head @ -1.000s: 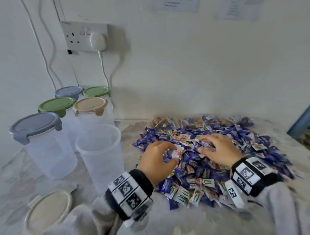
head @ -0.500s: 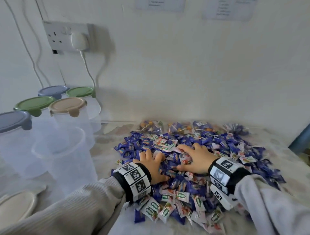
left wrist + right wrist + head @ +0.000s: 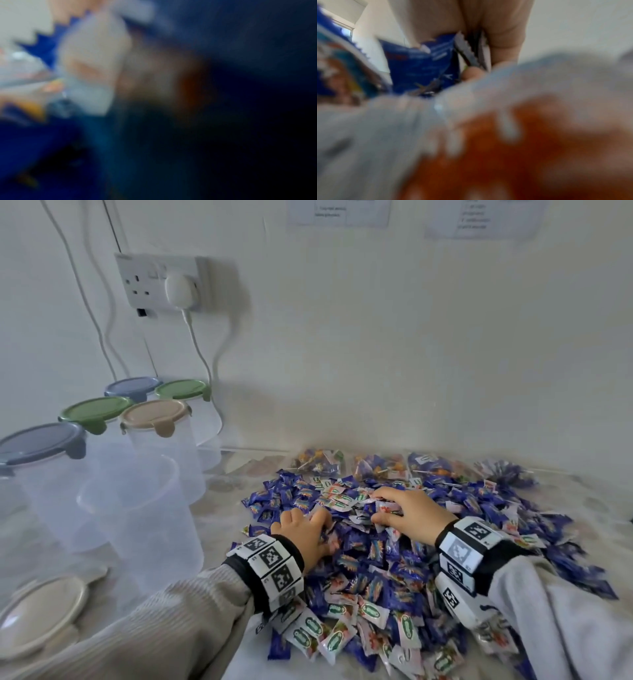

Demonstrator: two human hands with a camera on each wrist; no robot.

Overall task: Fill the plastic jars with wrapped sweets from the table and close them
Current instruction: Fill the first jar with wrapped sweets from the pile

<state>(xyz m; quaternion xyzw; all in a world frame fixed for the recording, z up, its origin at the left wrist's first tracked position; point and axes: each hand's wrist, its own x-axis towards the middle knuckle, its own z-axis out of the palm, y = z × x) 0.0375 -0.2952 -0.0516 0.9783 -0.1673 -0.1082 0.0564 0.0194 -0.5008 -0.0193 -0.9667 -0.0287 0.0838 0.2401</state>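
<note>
1. Heap of small blue and white foil-wrapped sweets (image 3: 394, 563) is lying on the pale marbled tabletop (image 3: 219, 515).
2. Left hand (image 3: 305, 534) and right hand (image 3: 409, 513) are curling into the heap, grabbing sweets.
3. Wrappers are looking light and slippery; scooping handfuls seems best.
4. Open clear plastic jar (image 3: 144, 515) is standing left; lidded jars (image 3: 161, 436) are crowding behind.

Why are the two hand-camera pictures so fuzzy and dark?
In the left wrist view the camera sits buried in the sweets, so it goes dark and blurred; in the right wrist view near wrappers blur, though a blue wrapper shows; the head view is sharper, with soft shadows on the wall.
</note>
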